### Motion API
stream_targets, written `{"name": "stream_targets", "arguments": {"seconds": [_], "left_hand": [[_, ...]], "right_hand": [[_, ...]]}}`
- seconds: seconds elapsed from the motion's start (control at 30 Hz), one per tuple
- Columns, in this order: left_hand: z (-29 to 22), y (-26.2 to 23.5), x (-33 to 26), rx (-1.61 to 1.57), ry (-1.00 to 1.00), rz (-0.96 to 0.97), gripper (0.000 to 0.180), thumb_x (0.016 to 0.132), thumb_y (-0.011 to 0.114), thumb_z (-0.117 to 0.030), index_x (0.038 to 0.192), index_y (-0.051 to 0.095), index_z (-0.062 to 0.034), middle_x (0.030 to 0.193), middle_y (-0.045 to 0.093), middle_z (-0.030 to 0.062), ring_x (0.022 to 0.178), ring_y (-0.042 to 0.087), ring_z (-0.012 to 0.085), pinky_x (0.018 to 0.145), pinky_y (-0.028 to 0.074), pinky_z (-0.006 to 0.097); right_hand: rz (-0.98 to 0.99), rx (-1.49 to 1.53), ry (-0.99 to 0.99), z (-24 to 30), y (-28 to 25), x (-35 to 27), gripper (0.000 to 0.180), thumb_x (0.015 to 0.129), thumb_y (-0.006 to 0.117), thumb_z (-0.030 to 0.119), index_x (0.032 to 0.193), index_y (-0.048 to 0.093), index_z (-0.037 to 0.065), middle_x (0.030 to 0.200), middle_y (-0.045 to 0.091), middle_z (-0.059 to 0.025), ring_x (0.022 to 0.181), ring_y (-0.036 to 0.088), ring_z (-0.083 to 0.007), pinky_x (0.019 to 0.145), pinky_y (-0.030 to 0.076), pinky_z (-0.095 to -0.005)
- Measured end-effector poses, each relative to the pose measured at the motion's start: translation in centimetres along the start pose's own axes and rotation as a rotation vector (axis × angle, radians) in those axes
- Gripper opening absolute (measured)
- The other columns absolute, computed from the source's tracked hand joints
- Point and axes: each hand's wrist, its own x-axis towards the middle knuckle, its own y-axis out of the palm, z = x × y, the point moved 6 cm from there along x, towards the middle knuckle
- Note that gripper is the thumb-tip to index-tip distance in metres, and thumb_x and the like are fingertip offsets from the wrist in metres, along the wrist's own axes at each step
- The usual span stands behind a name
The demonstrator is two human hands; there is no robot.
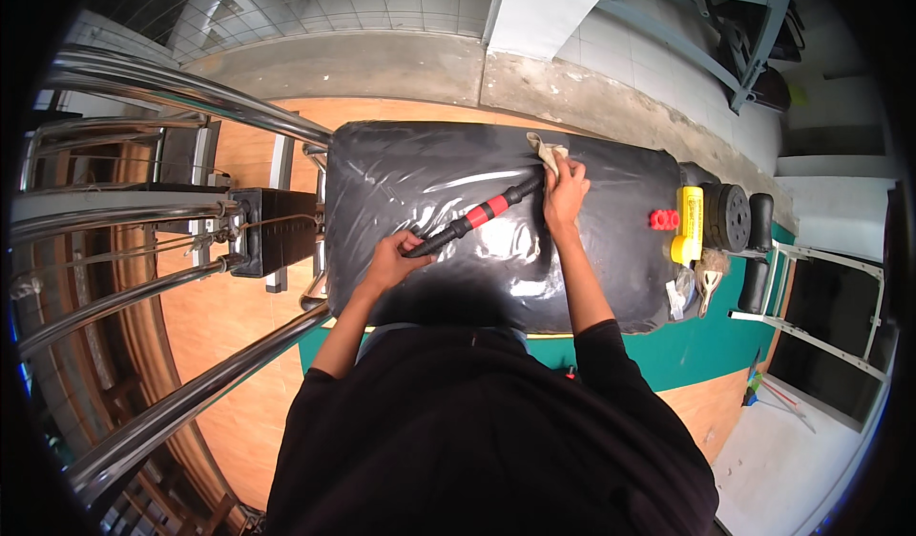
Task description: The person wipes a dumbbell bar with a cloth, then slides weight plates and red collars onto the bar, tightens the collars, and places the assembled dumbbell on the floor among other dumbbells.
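- Surface (611, 259): blk, shiny, wrinkled.
- Bar (487, 213): straight, blk w/ red mid pt, diag. over surface betw. hands.
- L hand (391, 260): curled round bar's near end.
- R hand (565, 193): fingers closed on crumpled beige cloth (542, 148), at far end.
- Qty: 1 bar, 1 cloth.

The left hand's grip (396, 259) closes round one end of a black-and-red dumbbell bar (488, 214), slanted across a plastic-covered black counter (615, 250); the right hand's grip (565, 193) presses a beige cloth (541, 149) at the other end. Rightward sit red collars (664, 219), a yellow container (689, 214) and black weight plates (727, 216).
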Motion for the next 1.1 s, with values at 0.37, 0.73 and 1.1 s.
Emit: {"name": "stream_targets", "arguments": {"seconds": [0.37,0.73,1.1], "left_hand": [[-1.1,1.2,-0.1,0.061,-0.135,0.128,0.032,0.088,0.061,-0.039,0.087,0.065,-0.0071,0.064,0.056,-0.0044,0.047,0.046,0.0027,0.042,0.035,0.02],[-0.5,3.6,-0.4,-0.257,-0.169,0.206,0.042,0.085,0.065,-0.028,0.111,0.038,-0.0071,0.083,0.063,0.0059,0.048,0.042,0.0051,0.039,0.032,0.02],[-0.9,1.5,-1.3,-0.711,-0.432,0.261,0.018,0.094,0.052,-0.026,0.1,0.043,-0.0113,0.071,0.053,0.004,0.042,0.034,0.0022,0.034,0.023,0.016]], "right_hand": [[0.287,0.027,-0.678,9.8,1.8,-11.0,0.055,0.067,0.067,0.003,0.117,0.06,0.026,0.117,0.051,-0.0046,0.097,0.045,-0.0301,0.084,0.046,-0.0358],[0.162,0.059,-0.224,4.0,0.8,-5.3,0.047,0.079,0.062,0.007,0.124,0.056,0.02,0.122,0.043,-0.0164,0.103,0.042,-0.0366,0.091,0.039,-0.0413],[0.326,0.02,-0.652,9.8,1.6,-10.7,0.059,0.074,0.054,-0.006,0.125,0.054,0.024,0.125,0.043,-0.0146,0.103,0.043,-0.035,0.09,0.043,-0.0388]]}}
